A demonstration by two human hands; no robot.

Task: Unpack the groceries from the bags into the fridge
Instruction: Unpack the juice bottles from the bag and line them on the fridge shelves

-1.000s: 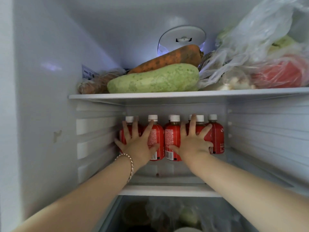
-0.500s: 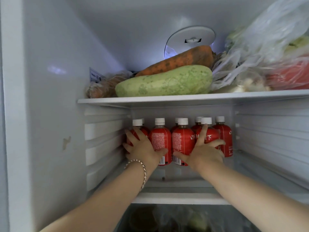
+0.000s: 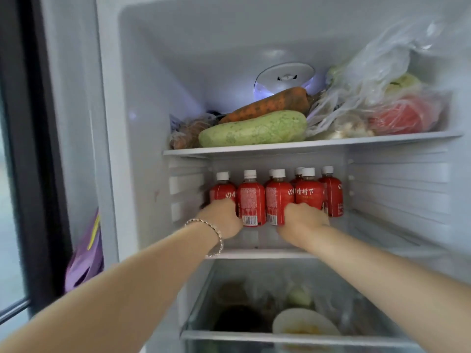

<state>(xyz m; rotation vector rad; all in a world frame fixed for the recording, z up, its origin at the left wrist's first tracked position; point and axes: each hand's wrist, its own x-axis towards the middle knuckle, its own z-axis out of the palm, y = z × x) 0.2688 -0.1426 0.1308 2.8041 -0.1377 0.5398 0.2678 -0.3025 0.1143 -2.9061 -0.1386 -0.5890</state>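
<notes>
Several red bottles [image 3: 279, 200] with white caps stand in two rows at the back of the fridge's middle shelf [image 3: 254, 254]. My left hand [image 3: 221, 219], with a bracelet on the wrist, sits at the foot of the leftmost bottles, fingers curled under. My right hand [image 3: 303, 220] is in front of the bottles right of centre, also curled, knuckles against their bases. No finger visibly wraps round a bottle. The bottle bases behind both hands are hidden.
The upper shelf [image 3: 318, 143] holds a pale green squash [image 3: 254, 129], a carrot [image 3: 267, 104] and clear plastic bags of produce [image 3: 382, 103]. Below is a drawer [image 3: 254, 336] with a white bowl [image 3: 303, 324]. A purple bag [image 3: 86, 258] hangs left of the fridge.
Both hands went from spread fingers flat on the bottle fronts to curled fingers low at the bottle bases. The camera has pulled back, showing more of the fridge.
</notes>
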